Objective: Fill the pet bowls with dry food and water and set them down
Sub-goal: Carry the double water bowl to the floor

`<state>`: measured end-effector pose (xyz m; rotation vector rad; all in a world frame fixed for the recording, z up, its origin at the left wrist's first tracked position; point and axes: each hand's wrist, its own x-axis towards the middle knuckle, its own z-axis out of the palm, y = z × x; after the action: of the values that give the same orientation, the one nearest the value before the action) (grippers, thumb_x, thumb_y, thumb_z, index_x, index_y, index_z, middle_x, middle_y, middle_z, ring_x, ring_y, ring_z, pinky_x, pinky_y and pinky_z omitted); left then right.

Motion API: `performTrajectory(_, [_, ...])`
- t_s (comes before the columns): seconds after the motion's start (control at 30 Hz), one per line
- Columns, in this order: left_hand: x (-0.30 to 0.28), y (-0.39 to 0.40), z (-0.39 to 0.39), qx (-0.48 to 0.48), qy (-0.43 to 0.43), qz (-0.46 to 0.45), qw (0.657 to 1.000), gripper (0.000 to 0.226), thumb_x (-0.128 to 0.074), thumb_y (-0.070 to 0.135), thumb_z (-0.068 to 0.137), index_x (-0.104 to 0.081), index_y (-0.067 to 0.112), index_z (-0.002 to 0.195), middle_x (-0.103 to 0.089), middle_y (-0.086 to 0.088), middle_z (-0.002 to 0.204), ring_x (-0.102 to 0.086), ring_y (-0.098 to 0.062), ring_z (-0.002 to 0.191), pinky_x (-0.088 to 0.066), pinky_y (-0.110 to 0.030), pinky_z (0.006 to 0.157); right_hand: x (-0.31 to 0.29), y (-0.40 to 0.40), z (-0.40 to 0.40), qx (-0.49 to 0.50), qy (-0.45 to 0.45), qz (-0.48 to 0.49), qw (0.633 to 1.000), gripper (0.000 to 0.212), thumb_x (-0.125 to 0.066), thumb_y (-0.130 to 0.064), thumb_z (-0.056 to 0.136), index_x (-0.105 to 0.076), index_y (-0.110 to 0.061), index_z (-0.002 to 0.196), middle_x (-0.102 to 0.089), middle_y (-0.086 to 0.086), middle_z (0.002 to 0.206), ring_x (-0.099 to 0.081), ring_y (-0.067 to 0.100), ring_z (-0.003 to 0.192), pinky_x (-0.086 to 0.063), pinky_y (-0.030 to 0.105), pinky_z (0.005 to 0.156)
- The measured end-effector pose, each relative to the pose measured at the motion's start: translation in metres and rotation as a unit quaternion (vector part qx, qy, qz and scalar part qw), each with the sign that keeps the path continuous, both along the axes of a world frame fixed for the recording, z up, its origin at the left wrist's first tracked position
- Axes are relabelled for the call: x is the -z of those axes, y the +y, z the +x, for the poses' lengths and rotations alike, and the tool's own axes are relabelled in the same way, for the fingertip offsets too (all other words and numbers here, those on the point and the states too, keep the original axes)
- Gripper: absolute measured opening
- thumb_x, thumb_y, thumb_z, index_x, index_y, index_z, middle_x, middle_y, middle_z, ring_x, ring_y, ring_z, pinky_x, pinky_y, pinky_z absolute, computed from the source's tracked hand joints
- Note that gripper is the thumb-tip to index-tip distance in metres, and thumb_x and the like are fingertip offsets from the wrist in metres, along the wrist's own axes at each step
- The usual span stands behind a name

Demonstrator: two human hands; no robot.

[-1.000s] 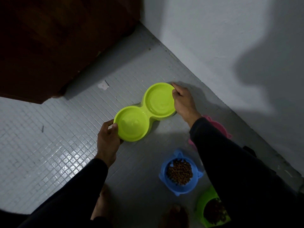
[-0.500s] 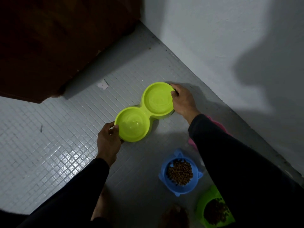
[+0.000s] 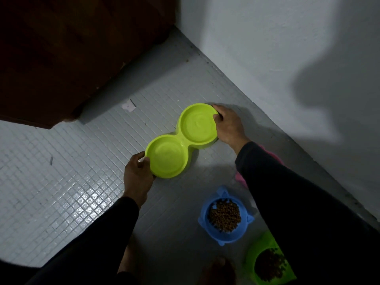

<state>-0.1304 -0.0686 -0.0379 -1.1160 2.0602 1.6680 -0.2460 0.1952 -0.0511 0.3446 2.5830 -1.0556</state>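
Note:
A lime-green double bowl lies on the grey tiled floor near the wall, and both of its wells look to hold clear water. My left hand grips the rim of the near well. My right hand grips the rim of the far well. A blue bowl full of brown dry food stands on the floor below my right arm. A green bowl with dry food sits at the bottom right, partly cut off by my sleeve. A pink bowl shows only as slivers behind my right forearm.
A white wall runs diagonally along the right. Dark wooden furniture fills the upper left corner. A small paper scrap lies on the tiles beside it. Bare feet show at the bottom edge.
The double bowl has shifted slightly toward the wall and settled lower onto the floor, with both hands still on its rims.

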Motion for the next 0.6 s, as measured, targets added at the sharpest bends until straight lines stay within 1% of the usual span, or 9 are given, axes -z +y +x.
performTrajectory(0.1, [0.001, -0.002, -0.003, 0.021, -0.010, -0.019, 1.000, 0.016, -0.059, 0.033, 0.090, -0.070, 0.043, 0.094, -0.072, -0.001, 0.096, -0.070, -0.032, 0.093, -0.059, -0.060, 0.080, -0.001, 0.000, 0.001, -0.004, -0.007, 0.001, 1.000, 0.043, -0.051, -0.018, 0.104, -0.052, -0.017, 0.148, -0.056, 0.014, 0.145, -0.049, 0.030, 0.135, -0.036, 0.036, 0.113])
performTrajectory(0.17, [0.003, -0.003, -0.005, 0.040, -0.019, -0.043, 0.998, 0.019, -0.054, 0.037, 0.083, -0.069, 0.042, 0.093, -0.072, -0.003, 0.094, -0.068, -0.030, 0.088, -0.057, -0.052, 0.072, -0.006, -0.001, 0.003, 0.000, -0.013, -0.003, 1.000, 0.045, -0.050, -0.020, 0.105, -0.049, -0.012, 0.149, -0.052, 0.013, 0.149, -0.046, 0.029, 0.138, -0.034, 0.035, 0.115])
performTrajectory(0.23, [0.000, -0.001, -0.007, 0.057, -0.023, -0.061, 0.996, 0.013, -0.057, 0.030, 0.089, -0.067, 0.032, 0.096, -0.070, -0.007, 0.094, -0.065, -0.030, 0.085, -0.050, -0.040, 0.067, -0.012, 0.000, 0.007, 0.001, -0.022, -0.003, 1.000, 0.047, -0.051, -0.022, 0.105, -0.045, -0.010, 0.150, -0.048, 0.011, 0.153, -0.043, 0.027, 0.141, -0.031, 0.033, 0.114])
performTrajectory(0.3, [-0.004, -0.001, -0.009, 0.082, -0.023, -0.090, 0.992, 0.008, -0.059, 0.022, 0.097, -0.064, 0.025, 0.103, -0.067, -0.005, 0.098, -0.064, -0.030, 0.093, -0.051, -0.038, 0.074, -0.016, 0.002, 0.012, -0.002, -0.029, 0.006, 1.000, 0.047, -0.052, -0.024, 0.105, -0.047, -0.010, 0.149, -0.051, 0.012, 0.150, -0.047, 0.029, 0.138, -0.035, 0.033, 0.110])
performTrajectory(0.4, [-0.010, -0.003, -0.013, 0.109, -0.030, -0.118, 0.987, 0.020, -0.061, 0.025, 0.100, -0.065, 0.016, 0.117, -0.067, -0.005, 0.105, -0.065, -0.030, 0.101, -0.056, -0.047, 0.090, -0.020, 0.007, 0.019, -0.015, -0.048, 0.024, 0.998, 0.040, -0.052, -0.028, 0.104, -0.056, -0.008, 0.138, -0.061, 0.016, 0.136, -0.056, 0.034, 0.124, -0.042, 0.034, 0.094])
performTrajectory(0.47, [-0.013, -0.005, -0.018, 0.134, -0.038, -0.132, 0.981, 0.030, -0.063, 0.029, 0.098, -0.065, 0.013, 0.123, -0.070, -0.009, 0.112, -0.066, -0.031, 0.104, -0.055, -0.049, 0.093, -0.023, 0.011, 0.023, -0.015, -0.065, 0.032, 0.997, 0.039, -0.053, -0.031, 0.103, -0.059, -0.004, 0.130, -0.064, 0.020, 0.128, -0.059, 0.037, 0.116, -0.039, 0.033, 0.083])
performTrajectory(0.5, [-0.016, -0.006, -0.020, 0.151, -0.040, -0.142, 0.978, 0.032, -0.064, 0.030, 0.098, -0.065, 0.013, 0.125, -0.070, -0.012, 0.115, -0.066, -0.032, 0.105, -0.054, -0.047, 0.093, -0.026, 0.012, 0.025, -0.016, -0.072, 0.037, 0.997, 0.040, -0.053, -0.032, 0.102, -0.059, -0.002, 0.128, -0.064, 0.021, 0.126, -0.059, 0.037, 0.115, -0.039, 0.034, 0.082])
performTrajectory(0.53, [-0.019, -0.006, -0.022, 0.171, -0.041, -0.154, 0.972, 0.034, -0.065, 0.031, 0.097, -0.064, 0.013, 0.126, -0.070, -0.014, 0.117, -0.065, -0.033, 0.106, -0.054, -0.043, 0.092, -0.030, 0.014, 0.028, -0.021, -0.079, 0.044, 0.996, 0.042, -0.054, -0.033, 0.102, -0.058, -0.002, 0.130, -0.063, 0.021, 0.128, -0.059, 0.038, 0.117, -0.042, 0.036, 0.086])
performTrajectory(0.6, [-0.027, -0.005, -0.025, 0.226, -0.034, -0.182, 0.956, 0.039, -0.065, 0.034, 0.097, -0.063, 0.011, 0.129, -0.068, -0.018, 0.119, -0.064, -0.036, 0.108, -0.049, -0.037, 0.089, -0.041, 0.016, 0.033, -0.041, -0.093, 0.069, 0.992, 0.050, -0.054, -0.033, 0.103, -0.051, -0.004, 0.143, -0.057, 0.020, 0.141, -0.053, 0.037, 0.129, -0.042, 0.038, 0.102])
